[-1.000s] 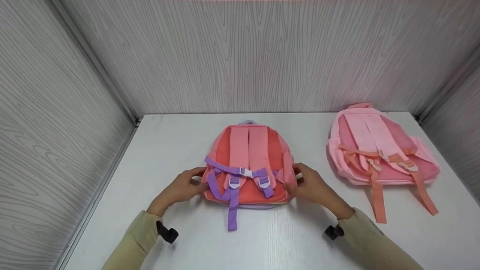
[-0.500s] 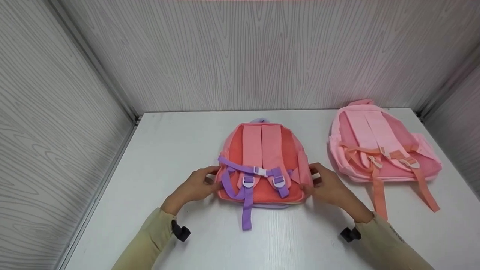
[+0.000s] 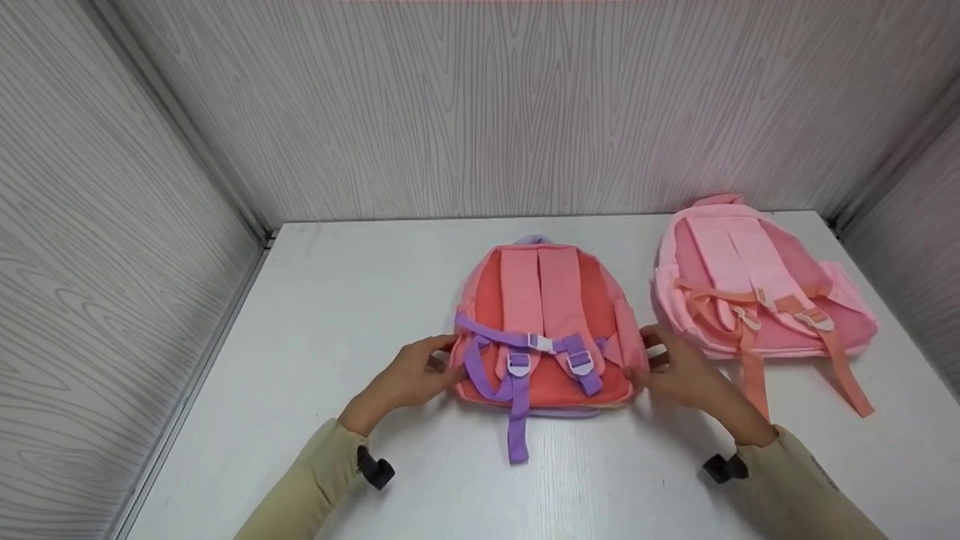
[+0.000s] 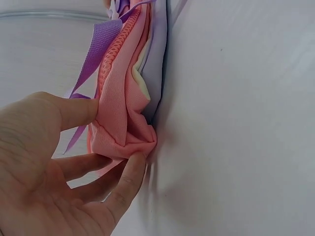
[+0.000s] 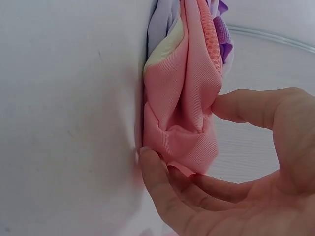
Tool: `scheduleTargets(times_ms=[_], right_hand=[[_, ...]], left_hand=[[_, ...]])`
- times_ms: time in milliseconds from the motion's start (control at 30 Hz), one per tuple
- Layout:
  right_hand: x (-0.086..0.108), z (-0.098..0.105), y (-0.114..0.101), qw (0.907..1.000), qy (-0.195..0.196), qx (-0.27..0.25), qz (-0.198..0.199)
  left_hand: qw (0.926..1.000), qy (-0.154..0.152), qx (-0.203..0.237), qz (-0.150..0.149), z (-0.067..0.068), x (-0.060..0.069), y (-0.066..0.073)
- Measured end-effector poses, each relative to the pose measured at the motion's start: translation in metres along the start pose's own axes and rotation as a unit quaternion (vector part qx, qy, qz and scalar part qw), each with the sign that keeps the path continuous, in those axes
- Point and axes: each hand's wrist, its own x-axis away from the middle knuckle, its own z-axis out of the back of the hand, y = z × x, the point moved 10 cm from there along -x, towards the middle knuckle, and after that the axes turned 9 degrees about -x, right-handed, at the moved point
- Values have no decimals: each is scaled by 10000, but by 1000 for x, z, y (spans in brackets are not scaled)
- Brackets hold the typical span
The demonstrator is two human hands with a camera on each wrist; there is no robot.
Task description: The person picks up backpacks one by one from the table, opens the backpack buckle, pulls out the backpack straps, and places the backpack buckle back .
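Note:
A coral backpack with pink shoulder straps and purple webbing lies on the white table, its strap side up. My left hand grips its lower left side. In the left wrist view, the thumb presses the upper edge while the fingers curl under the pink corner. My right hand holds the opposite lower side. The right wrist view has thumb and fingers pinching the pink side pocket. A white buckle joins the purple chest strap. The bag's front face is hidden underneath.
A second, light pink backpack with orange straps lies at the back right, close to my right hand. Grey wood-grain panels wall in the white table at the back and sides.
Both hands have slid the coral backpack to the right across the table, closer to the light pink one. Their grip on its two sides looks the same.

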Motion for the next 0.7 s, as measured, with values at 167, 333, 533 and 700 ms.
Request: scheduleTargets(times_ms=[167, 333, 533, 700], right_hand=[[3, 9, 3, 9999, 64, 105, 76], [7, 11, 3, 9998, 40, -4, 191], [8, 14, -7, 9996, 169, -124, 203], [8, 24, -17, 9987, 460, -142, 164]], left_hand=[[9995, -8, 97, -301, -4, -3, 9], [9990, 20, 197, -412, -5, -1, 10], [9989, 4, 384, -264, 1, 1, 9], [9973, 214, 675, -190, 18, 2, 5]])
